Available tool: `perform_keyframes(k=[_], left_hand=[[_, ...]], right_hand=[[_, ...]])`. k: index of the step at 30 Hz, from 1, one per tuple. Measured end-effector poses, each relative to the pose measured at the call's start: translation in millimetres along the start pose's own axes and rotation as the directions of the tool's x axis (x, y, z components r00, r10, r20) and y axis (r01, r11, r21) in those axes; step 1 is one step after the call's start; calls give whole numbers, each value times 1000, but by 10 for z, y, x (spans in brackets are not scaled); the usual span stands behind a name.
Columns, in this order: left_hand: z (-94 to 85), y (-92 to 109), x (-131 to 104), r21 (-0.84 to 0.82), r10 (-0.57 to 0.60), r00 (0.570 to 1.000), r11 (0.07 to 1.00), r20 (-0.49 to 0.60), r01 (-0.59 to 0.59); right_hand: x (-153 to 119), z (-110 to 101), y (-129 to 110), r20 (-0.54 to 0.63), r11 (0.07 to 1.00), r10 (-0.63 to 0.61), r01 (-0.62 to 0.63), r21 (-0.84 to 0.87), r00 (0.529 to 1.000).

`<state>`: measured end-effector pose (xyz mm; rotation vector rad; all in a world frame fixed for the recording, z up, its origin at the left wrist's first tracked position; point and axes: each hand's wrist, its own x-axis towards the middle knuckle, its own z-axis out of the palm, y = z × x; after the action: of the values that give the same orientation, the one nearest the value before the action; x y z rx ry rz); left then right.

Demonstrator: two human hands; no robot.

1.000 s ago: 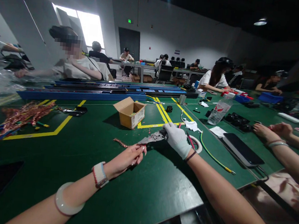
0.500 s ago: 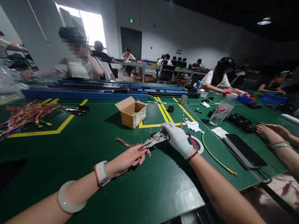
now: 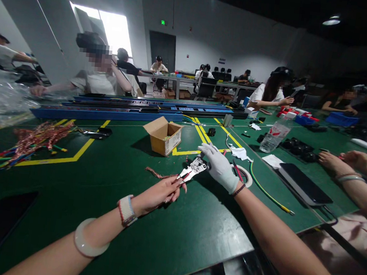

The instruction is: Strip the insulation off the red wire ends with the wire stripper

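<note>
My left hand point(image 3: 165, 191) is bare, its fingers pinched at the jaw tips of a silver wire stripper point(image 3: 195, 168); whatever small piece lies between the fingertips is hidden. A white glove covers my right hand point(image 3: 221, 166), which holds the handle end of the stripper, with the fingers bent loosely over it. A short strand of bare copper wire point(image 3: 154, 173) lies on the green table point(image 3: 121, 244) behind my left hand. Beyond the stripper is an open cardboard box point(image 3: 166, 143). By my right wrist lies a roll of white tape point(image 3: 247, 178) with a red-handled tool.
A copper wire bundle point(image 3: 40, 136) lies at left, near plastic wrap point(image 3: 2, 98). Blue rails point(image 3: 107, 115) cross the back. At right are a green-yellow cable point(image 3: 262, 192), a bottle point(image 3: 274, 136), a black device point(image 3: 305, 184) and another person's hands point(image 3: 337, 163). Other people sit around.
The stripper has turned its face more toward the camera, and its jaws look wider apart. The fingers of my right hand have lifted and loosened a little. The view has shifted slightly.
</note>
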<state>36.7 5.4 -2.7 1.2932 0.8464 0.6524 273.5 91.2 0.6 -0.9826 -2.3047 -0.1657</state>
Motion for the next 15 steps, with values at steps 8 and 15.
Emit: perform_keyframes(k=[8,15], left_hand=[[-3,11,-20,4,15,1000,1000,12,-15],[-34,-1,-7,0,20,998,1000,65,-20]], right_hand=[[-6,2,-8,2,999,-14,15,-41,1000],[29,-87,-66,7,985,32,-31,-172,999]])
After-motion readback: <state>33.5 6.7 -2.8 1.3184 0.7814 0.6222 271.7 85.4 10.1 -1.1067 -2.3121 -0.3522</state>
